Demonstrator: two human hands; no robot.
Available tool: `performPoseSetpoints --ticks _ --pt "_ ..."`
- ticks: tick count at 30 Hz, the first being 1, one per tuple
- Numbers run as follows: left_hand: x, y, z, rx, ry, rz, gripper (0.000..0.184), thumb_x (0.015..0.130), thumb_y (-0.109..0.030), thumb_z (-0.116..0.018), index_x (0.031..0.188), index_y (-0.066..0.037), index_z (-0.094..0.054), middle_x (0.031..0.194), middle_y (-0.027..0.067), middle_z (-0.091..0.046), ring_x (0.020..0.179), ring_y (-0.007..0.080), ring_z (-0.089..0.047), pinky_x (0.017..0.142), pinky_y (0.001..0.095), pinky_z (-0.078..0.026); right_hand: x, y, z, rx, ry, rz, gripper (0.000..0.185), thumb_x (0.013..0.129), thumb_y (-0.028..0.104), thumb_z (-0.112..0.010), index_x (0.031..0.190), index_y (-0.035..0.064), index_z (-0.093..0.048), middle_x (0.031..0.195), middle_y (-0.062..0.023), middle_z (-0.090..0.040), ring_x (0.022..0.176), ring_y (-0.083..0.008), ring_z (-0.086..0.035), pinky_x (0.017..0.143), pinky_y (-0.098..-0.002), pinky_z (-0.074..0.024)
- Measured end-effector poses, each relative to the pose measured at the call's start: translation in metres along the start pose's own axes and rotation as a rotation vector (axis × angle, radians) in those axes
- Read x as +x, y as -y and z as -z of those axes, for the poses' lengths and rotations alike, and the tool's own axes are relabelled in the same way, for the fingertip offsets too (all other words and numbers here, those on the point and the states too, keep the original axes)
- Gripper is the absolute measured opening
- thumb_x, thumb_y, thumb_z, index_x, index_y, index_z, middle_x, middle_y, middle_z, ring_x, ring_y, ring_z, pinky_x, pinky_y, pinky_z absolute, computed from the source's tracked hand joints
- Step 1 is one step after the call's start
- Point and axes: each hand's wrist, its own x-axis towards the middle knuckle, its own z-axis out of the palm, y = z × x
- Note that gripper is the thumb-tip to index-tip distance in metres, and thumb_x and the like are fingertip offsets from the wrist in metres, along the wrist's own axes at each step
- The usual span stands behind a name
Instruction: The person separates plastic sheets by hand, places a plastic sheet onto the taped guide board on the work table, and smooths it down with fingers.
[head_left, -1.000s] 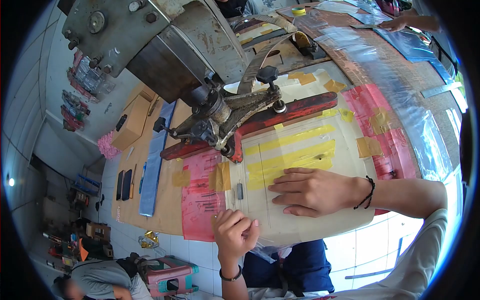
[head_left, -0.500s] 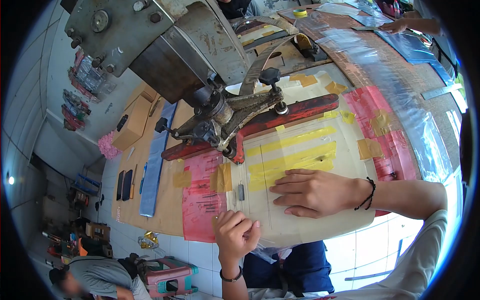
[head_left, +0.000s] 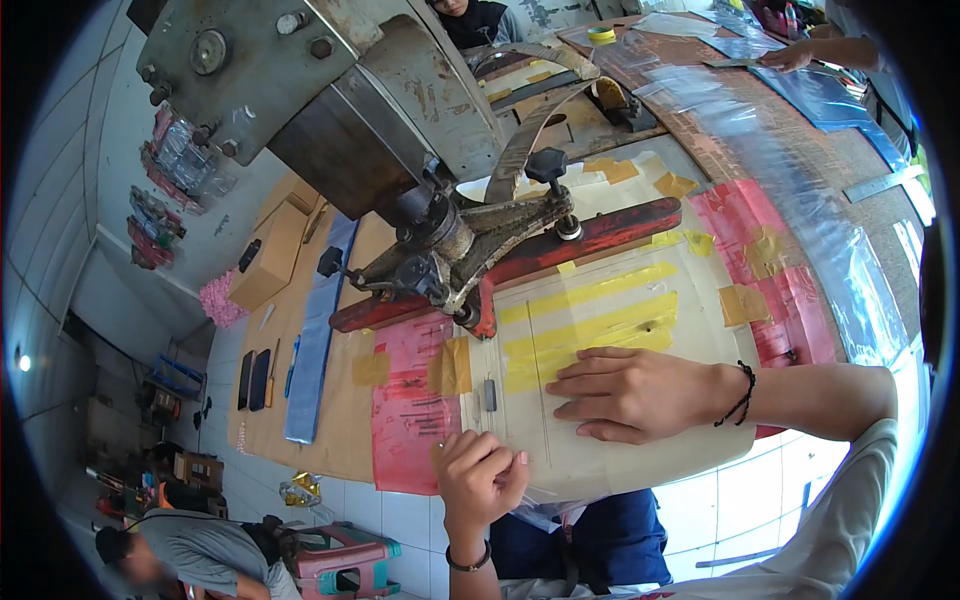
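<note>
My right hand (head_left: 628,396) lies flat, fingers stretched, on a cream sheet (head_left: 600,460) with yellow tape strips (head_left: 590,335) and drawn lines. At the sheet's front left edge, my left hand (head_left: 482,480) is closed, its fingers curled; what they hold, if anything, is hidden. A clear plastic film (head_left: 545,512) shows below the front edge, beside my left hand. A small grey block (head_left: 490,395) sits on the sheet between my hands. Just behind them stands a press head (head_left: 430,235) with a red bar (head_left: 590,235) above the sheet.
Red taped strips (head_left: 412,400) flank the sheet. A blue strip (head_left: 318,350), dark tools (head_left: 258,380) and a cardboard box (head_left: 268,255) lie to the left. Plastic sheets (head_left: 865,300) cover the right table, where another person's hand (head_left: 788,56) rests. A person sits by a stool (head_left: 350,560).
The whole view has shifted slightly right and down. Both hands keep nearly the same place on the sheet. More of the person at the back shows now.
</note>
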Motion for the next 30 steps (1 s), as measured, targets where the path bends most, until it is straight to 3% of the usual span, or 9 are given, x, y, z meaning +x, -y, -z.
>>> performPoseSetpoints --ticks 7,12,16,30 --pt "-0.0006 0.002 0.0005 0.015 0.002 -0.011 0.031 0.076 -0.016 -0.074 0.057 -0.012 -0.051 0.06 0.0003 -0.047 0.058 0.0214 -0.046 0.059 0.0368 -0.033 0.0021 0.0005 0.0009 -0.002 0.012 -0.02 0.031 0.098 0.026 -0.063 0.115 0.0018 -0.07 0.133 -0.0183 -0.064 0.122 -0.0309 -0.062 0.113 -0.0453 -0.0441" --pt "0.0002 0.0006 -0.0034 -0.006 -0.017 0.044 0.005 0.079 -0.018 -0.073 0.082 -0.016 -0.074 0.061 -0.0011 -0.046 0.058 0.0197 -0.045 0.061 0.0347 -0.034 0.0024 0.0004 0.0004 0.007 0.009 -0.033 0.03 0.097 0.026 -0.065 0.115 0.0032 -0.071 0.133 -0.0169 -0.064 0.122 -0.0298 -0.062 0.112 -0.0449 -0.0445" --pt "-0.0001 0.0004 0.0003 0.024 0.05 0.024 0.027 0.081 -0.019 -0.067 0.104 -0.014 -0.081 0.06 0.0015 -0.042 0.06 0.0224 -0.042 0.062 0.0369 -0.034 0.0029 0.0006 0.0007 0.003 0.011 -0.042 0.029 0.096 0.026 -0.066 0.115 0.0038 -0.071 0.133 -0.0157 -0.065 0.122 -0.0292 -0.062 0.112 -0.0445 -0.0447" --pt "0.0007 0.0002 0.001 0.024 0.06 0.036 0.026 0.081 -0.021 -0.067 0.102 -0.015 -0.082 0.06 0.0008 -0.04 0.059 0.022 -0.041 0.062 0.0364 -0.033 0.0048 0.0005 0.001 -0.002 0.025 -0.068 0.029 0.095 0.025 -0.068 0.115 0.0057 -0.072 0.133 -0.0137 -0.065 0.122 -0.0269 -0.062 0.11 -0.0434 -0.0456"
